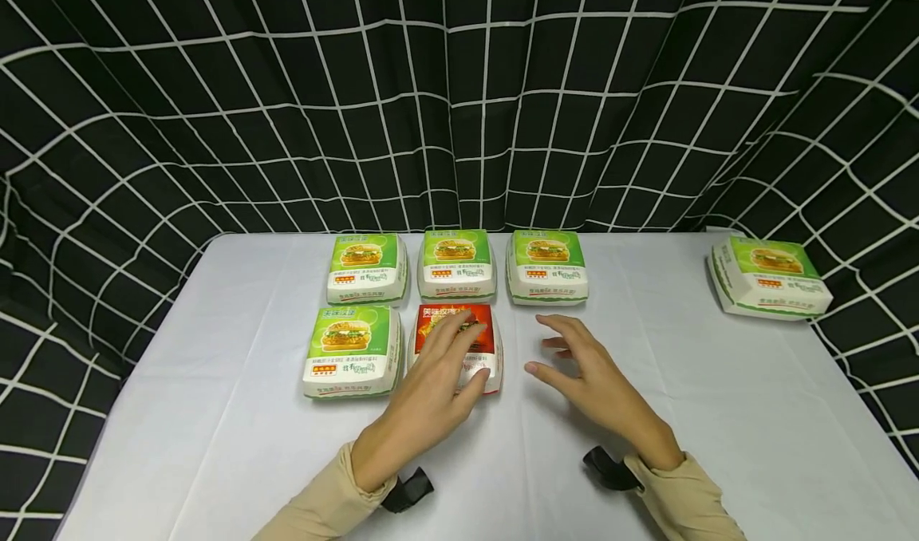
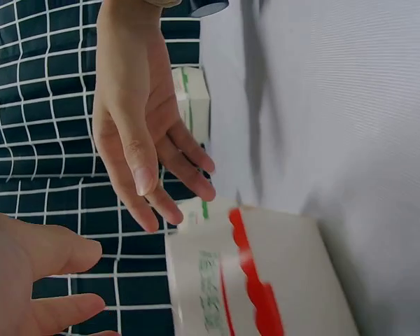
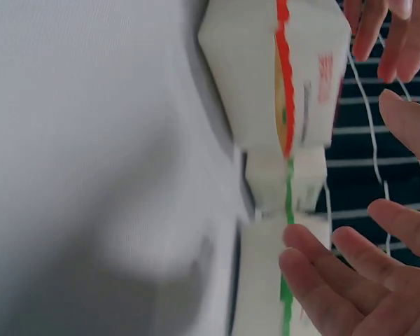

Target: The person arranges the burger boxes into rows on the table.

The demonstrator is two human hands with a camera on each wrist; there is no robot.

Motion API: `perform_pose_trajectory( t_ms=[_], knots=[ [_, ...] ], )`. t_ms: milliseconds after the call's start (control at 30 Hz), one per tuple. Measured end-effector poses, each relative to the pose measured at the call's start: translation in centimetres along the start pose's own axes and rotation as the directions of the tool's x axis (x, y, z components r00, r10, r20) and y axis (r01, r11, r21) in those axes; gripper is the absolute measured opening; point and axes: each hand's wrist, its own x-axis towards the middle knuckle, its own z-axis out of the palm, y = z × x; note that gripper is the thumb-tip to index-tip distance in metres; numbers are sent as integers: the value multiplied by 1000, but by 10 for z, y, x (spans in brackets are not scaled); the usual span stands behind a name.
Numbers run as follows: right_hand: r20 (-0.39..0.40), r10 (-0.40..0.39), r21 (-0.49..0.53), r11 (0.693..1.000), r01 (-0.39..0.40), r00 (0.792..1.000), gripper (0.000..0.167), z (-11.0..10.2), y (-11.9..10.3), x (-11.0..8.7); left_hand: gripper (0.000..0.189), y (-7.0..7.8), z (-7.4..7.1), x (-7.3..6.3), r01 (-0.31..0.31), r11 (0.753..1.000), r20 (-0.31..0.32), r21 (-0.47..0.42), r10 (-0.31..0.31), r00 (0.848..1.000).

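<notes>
A red-and-white burger box (image 1: 494, 339) lies in the front row in the head view, partly hidden by my left hand (image 1: 434, 377). This hand's fingers are spread and relaxed above the lid; in the left wrist view its fingers (image 2: 70, 255) are apart from the red-edged box (image 2: 217, 280). My right hand (image 1: 599, 381) is to the right of that box, over the white cloth, fingers loosely bent with nothing between them. A green burger box (image 1: 352, 351) stands just left of the red one. Behind, a row holds green boxes at left (image 1: 366, 268), middle (image 1: 456, 263) and right (image 1: 547, 266).
Another green burger box (image 1: 771, 278) sits apart, turned slightly, near the right edge of the white-covered table (image 1: 215, 413). A black curtain with a white grid (image 1: 474, 126) hangs around the back and sides. Black bands (image 1: 408, 491) show at both wrists.
</notes>
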Motion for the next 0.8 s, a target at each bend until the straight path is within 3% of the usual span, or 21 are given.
perform_pose_trajectory(
  t_ms=[333, 567, 800],
  knots=[
    [-137, 9, -75, 997, -20, 991, 55, -40, 25, -9, 53, 20, 14, 29, -65, 998, 54, -5, 65, 996],
    [-263, -45, -91, 996, 22, 964, 48, -68, 45, -15, 53, 36, 25, 49, -111, 994, 71, 21, 109, 992],
    [-338, -3, -106, 994, -35, 941, 46, -91, 67, -21, 54, 50, 42, 64, -143, 989, 93, 26, 140, 986]
  ],
)
